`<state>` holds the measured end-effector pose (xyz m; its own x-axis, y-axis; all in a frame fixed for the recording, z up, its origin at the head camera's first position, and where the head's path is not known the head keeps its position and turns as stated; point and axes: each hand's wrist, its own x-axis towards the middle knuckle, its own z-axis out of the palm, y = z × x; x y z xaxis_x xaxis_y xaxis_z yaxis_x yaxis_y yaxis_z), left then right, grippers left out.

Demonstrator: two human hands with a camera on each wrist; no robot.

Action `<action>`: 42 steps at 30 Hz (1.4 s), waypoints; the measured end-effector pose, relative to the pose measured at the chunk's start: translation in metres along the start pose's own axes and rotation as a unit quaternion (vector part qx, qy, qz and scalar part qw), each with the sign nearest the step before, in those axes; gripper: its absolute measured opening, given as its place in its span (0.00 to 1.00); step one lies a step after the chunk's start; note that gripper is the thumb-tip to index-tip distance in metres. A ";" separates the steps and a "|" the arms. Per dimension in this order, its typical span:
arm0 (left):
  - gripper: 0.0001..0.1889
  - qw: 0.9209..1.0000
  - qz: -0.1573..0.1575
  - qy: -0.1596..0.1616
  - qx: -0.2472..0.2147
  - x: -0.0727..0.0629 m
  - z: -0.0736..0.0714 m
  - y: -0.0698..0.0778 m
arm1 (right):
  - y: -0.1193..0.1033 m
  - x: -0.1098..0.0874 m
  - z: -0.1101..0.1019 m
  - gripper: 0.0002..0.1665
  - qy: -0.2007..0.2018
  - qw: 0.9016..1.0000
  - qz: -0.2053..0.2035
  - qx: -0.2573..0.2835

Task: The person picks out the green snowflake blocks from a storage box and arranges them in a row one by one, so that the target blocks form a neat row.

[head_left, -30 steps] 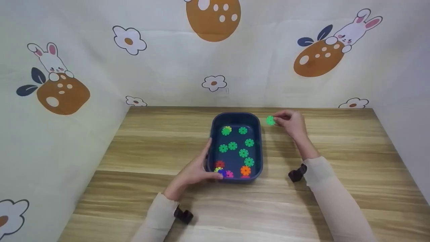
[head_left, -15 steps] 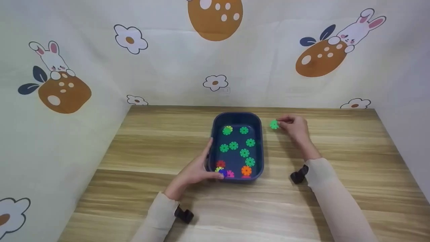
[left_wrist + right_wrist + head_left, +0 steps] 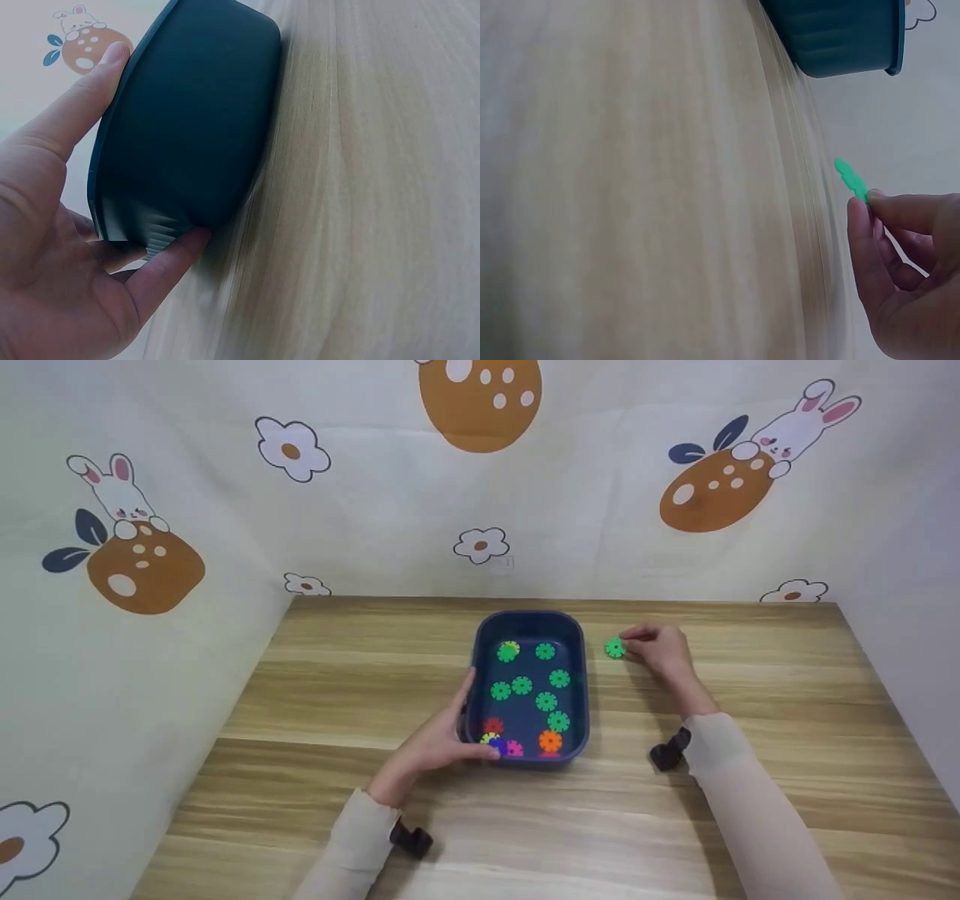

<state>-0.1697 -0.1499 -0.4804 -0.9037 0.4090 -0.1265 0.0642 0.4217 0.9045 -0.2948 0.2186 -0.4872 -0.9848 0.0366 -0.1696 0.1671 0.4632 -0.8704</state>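
Note:
A dark blue plastic bin (image 3: 517, 711) stands on the table with several notched, flower-like discs lying in it, mostly green. My left hand (image 3: 435, 744) holds the bin at its near left corner. In the left wrist view the thumb reaches along the rim while the fingers (image 3: 171, 274) bear on the ribbed outer wall. To the bin's right, my right hand (image 3: 664, 651) pinches a green notched disc (image 3: 615, 648) between thumb and fingertips. Seen edge-on in the right wrist view, that green disc (image 3: 850, 178) is held above the table, apart from the bin.
An orange disc (image 3: 550, 741) lies in the bin's near right corner; red, yellow, blue and pink ones cluster at the near left. The wood-grain table (image 3: 337, 660) extends around the bin. A patterned cloth wall (image 3: 390, 510) rises behind its far edge.
My right hand has moved a little toward me and slightly right, carrying the green disc down the bin's right side. The left hand and the bin keep their place.

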 end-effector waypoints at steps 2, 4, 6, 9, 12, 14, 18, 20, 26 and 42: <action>0.66 1.000 0.002 0.000 0.000 0.000 0.000 0.000 | 0.001 0.000 0.000 0.13 0.001 1.000 -0.001 -0.015; 0.67 1.000 0.005 0.000 -0.005 0.000 0.000 0.000 | 0.002 0.000 0.000 0.13 -0.001 1.000 0.000 -0.020; 0.67 1.000 0.006 -0.001 -0.007 -0.001 0.000 0.000 | 0.002 0.000 0.000 0.14 -0.002 1.000 0.002 -0.013; 0.67 1.000 0.005 -0.003 -0.008 0.000 0.000 0.000 | 0.002 0.000 0.001 0.14 -0.005 1.000 0.008 0.005; 0.67 1.000 0.005 -0.004 -0.004 0.000 0.000 -0.001 | 0.002 0.000 0.001 0.14 -0.004 1.000 0.006 0.008; 0.67 1.000 0.005 -0.003 -0.001 0.000 0.000 -0.001 | 0.001 -0.001 0.001 0.14 -0.003 1.000 0.002 0.000; 0.67 1.000 0.001 -0.003 0.002 0.000 0.001 0.000 | 0.001 -0.002 0.001 0.14 -0.001 1.000 -0.003 -0.017; 0.67 1.000 -0.001 -0.003 0.002 0.000 0.001 0.000 | 0.001 -0.003 0.000 0.14 0.000 1.000 -0.002 -0.023; 0.67 1.000 0.002 -0.003 0.000 0.000 0.001 0.000 | -0.001 -0.004 -0.002 0.14 0.009 0.999 0.000 -0.039; 0.67 1.000 -0.009 0.001 -0.001 0.000 0.000 0.003 | -0.018 -0.010 0.004 0.15 0.034 0.998 -0.037 -0.044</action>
<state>-0.1696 -0.1483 -0.4778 -0.9055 0.3998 -0.1422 0.0465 0.4266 0.9032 -0.2875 0.2061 -0.4718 -0.9957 0.0579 -0.0722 0.0921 0.5422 -0.8352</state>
